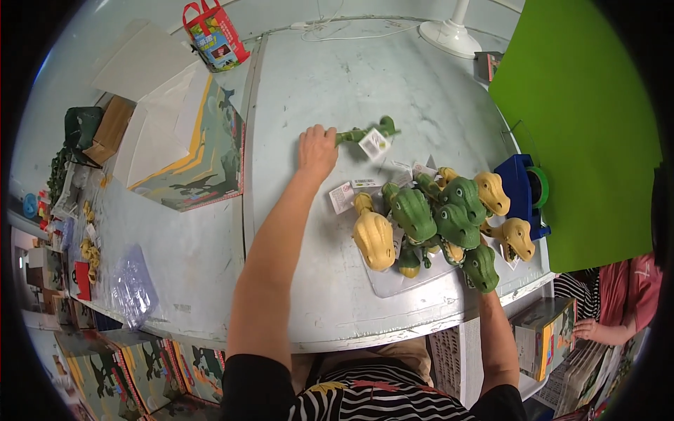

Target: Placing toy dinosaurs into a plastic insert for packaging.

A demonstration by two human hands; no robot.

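Out on the tabletop, my left hand [319, 149] is closed on one end of a green toy dinosaur [351, 136]. A white tag [374, 144] hangs from it, and its far part is slightly blurred. At the table's near edge, my right hand [489, 300] reaches under a green dinosaur head [481, 266], which hides its fingers. Around that head lies a pile of toy dinosaurs, several green [413, 214] and several tan [374, 240], most facing me. White paper tags [342, 197] stick out at the pile's far side. Part of the pile rests on a clear plastic sheet [393, 284].
A large open printed box [210, 158] stands at the left. Behind it is a red-handled bag [216, 42]. A blue tape dispenser [516, 189] and a green panel [576, 140] border the right side. A lamp base [449, 38] stands at the back. A co-worker's hand [588, 328] touches a box [547, 337].
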